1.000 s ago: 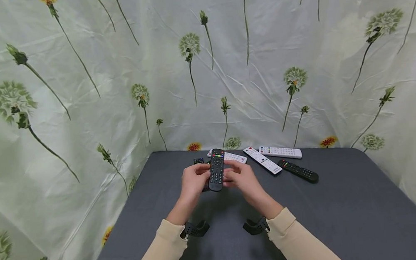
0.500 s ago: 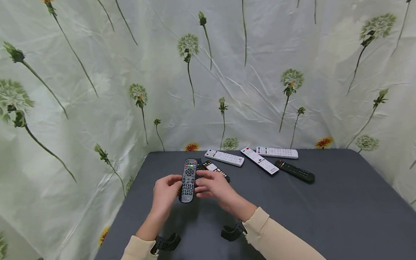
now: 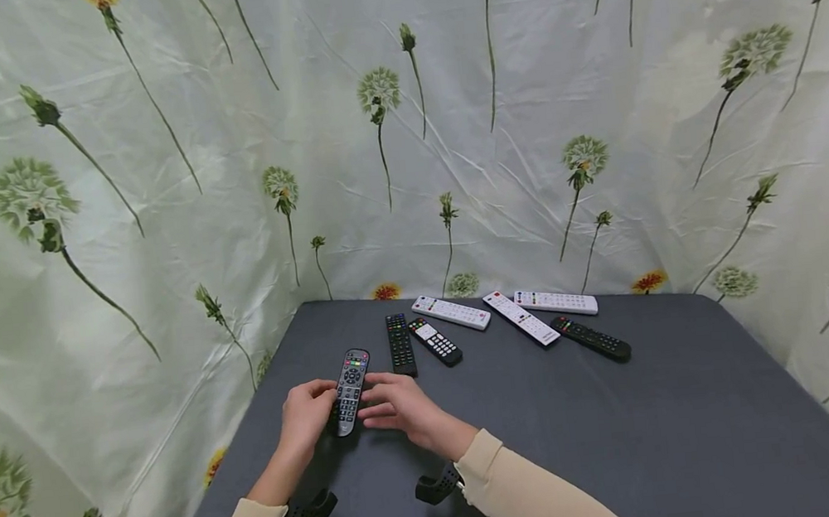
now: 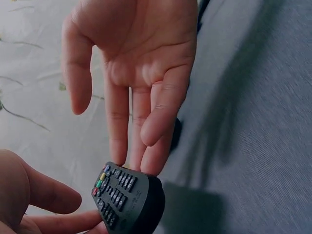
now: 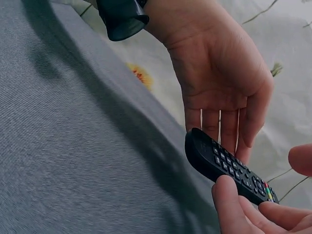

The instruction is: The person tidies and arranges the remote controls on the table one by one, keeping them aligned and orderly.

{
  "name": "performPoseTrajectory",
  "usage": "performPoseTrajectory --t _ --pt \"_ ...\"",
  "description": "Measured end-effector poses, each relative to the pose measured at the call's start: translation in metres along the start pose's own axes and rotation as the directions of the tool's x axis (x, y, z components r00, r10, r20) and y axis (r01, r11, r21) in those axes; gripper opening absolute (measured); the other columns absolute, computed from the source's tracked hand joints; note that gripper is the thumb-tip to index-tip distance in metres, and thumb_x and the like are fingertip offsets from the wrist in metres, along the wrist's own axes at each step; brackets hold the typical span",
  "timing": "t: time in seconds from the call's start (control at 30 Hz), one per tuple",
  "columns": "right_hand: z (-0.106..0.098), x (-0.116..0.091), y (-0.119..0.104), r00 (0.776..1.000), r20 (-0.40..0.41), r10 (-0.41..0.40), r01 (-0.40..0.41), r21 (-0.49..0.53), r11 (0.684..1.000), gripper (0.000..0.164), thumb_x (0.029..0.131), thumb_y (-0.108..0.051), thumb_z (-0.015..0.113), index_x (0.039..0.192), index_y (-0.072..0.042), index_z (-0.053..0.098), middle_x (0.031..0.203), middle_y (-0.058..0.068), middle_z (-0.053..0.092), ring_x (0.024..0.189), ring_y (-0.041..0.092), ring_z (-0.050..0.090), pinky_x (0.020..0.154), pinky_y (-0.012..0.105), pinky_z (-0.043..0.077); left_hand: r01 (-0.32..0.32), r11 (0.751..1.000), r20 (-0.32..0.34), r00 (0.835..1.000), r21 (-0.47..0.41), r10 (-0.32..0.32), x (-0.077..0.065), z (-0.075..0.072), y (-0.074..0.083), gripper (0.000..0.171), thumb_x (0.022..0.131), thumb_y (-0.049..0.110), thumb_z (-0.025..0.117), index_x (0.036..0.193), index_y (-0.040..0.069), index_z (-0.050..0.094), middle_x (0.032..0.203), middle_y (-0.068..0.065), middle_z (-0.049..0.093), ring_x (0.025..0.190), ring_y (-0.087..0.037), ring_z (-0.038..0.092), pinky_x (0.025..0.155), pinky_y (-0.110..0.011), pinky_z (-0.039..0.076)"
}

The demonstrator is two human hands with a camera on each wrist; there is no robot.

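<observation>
A black TV remote (image 3: pixel 352 391) with coloured buttons at its far end is held between the fingertips of both hands over the left part of the table. My left hand (image 3: pixel 306 417) meets its left edge; in the right wrist view that hand (image 5: pixel 219 63) has its fingers stretched behind the remote (image 5: pixel 229 163). My right hand (image 3: pixel 407 413) touches the right edge; in the left wrist view its straight fingertips reach the remote (image 4: pixel 124 195) and its thumb stands apart. The left fingertips are partly hidden beneath the remote.
Behind the hands lie a black remote (image 3: pixel 400 345) and a black remote with white buttons (image 3: pixel 436 341). To the right are white remotes (image 3: pixel 451 312) (image 3: pixel 522 320) (image 3: pixel 556 302) and another black remote (image 3: pixel 591 339). A flowered curtain (image 3: pixel 480 161) closes off the grey table (image 3: pixel 627 438).
Both hands have carried the remote left and nearer to the person, lower over the table. The two dark remotes behind them, partly covered before, now show fully.
</observation>
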State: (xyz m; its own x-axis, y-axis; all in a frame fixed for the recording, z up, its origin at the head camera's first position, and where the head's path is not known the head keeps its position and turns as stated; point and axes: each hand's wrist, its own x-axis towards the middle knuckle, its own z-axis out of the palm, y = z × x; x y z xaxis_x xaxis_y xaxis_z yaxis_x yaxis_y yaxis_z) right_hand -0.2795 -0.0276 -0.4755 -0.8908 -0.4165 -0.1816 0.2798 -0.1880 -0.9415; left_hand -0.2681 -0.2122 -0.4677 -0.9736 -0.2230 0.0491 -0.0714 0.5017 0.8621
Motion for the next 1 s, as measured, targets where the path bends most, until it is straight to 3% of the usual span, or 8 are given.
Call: performPoseTrajectory --t 0.23,0.43,0.57,0.7,0.87,1.0 --pt "-0.002 0.009 0.02 0.998 0.026 0.05 -0.051 0.062 0.997 0.056 0.097 -0.014 0.059 0.148 0.004 0.044 0.123 0.023 0.062 0.114 0.041 0.063 0.088 0.042 0.057 0.046 0.999 0.067 0.997 0.024 -0.048 0.003 -0.002 -0.017 0.028 0.096 0.014 0.059 0.113 -0.004 0.073 0.099 -0.013 0.068 0.078 -0.023 0.059 0.062 -0.031 0.047" --pt "-0.007 0.012 0.032 0.997 0.061 0.037 -0.04 0.04 0.998 0.049 0.1 -0.012 0.056 0.145 0.006 0.047 0.12 0.021 0.065 0.114 0.038 0.064 0.088 0.041 0.057 0.065 0.998 0.091 0.994 -0.02 -0.062 0.006 0.0 -0.029 0.028 0.095 0.014 0.06 0.109 -0.006 0.075 0.085 -0.007 0.069 0.078 -0.02 0.058 0.063 -0.029 0.046" --pt "-0.002 0.014 0.035 1.0 0.022 -0.001 0.002 -0.056 0.998 0.049 0.097 -0.01 0.06 0.143 0.005 0.05 0.11 0.019 0.068 0.096 0.031 0.071 0.08 0.039 0.06 0.108 0.985 0.12 0.989 -0.138 -0.091 0.01 0.001 -0.035 0.03 0.095 0.009 0.058 0.113 -0.01 0.071 0.083 -0.005 0.068 0.072 -0.014 0.061 0.063 -0.027 0.05" --pt "0.0 0.014 0.035 1.0 -0.006 -0.02 0.019 -0.106 0.994 0.049 0.096 -0.008 0.06 0.143 0.006 0.051 0.105 0.018 0.069 0.087 0.025 0.072 0.076 0.037 0.06 0.16 0.954 0.188 0.975 -0.253 -0.114 0.016 0.0 -0.041 0.032 0.098 0.006 0.054 0.121 -0.015 0.064 0.086 -0.005 0.065 0.067 -0.009 0.057 0.06 -0.022 0.05" --pt "-0.001 0.012 0.035 1.0 0.012 0.006 -0.005 -0.088 0.996 0.05 0.097 -0.008 0.06 0.144 0.005 0.049 0.108 0.02 0.068 0.094 0.029 0.072 0.078 0.038 0.06 0.187 0.949 0.25 0.96 -0.253 -0.122 0.019 -0.002 -0.046 0.033 0.101 0.009 0.054 0.123 -0.015 0.062 0.08 -0.002 0.063 0.066 -0.009 0.055 0.058 -0.021 0.048" --pt "-0.003 0.012 0.035 1.0 0.021 -0.002 0.003 -0.078 0.997 0.051 0.097 -0.007 0.059 0.146 0.004 0.048 0.109 0.02 0.068 0.098 0.032 0.071 0.079 0.038 0.06 0.179 0.95 0.261 0.959 -0.256 -0.111 0.02 -0.002 -0.046 0.034 0.102 0.011 0.055 0.122 -0.014 0.063 0.084 -0.003 0.065 0.071 -0.011 0.057 0.062 -0.023 0.05"
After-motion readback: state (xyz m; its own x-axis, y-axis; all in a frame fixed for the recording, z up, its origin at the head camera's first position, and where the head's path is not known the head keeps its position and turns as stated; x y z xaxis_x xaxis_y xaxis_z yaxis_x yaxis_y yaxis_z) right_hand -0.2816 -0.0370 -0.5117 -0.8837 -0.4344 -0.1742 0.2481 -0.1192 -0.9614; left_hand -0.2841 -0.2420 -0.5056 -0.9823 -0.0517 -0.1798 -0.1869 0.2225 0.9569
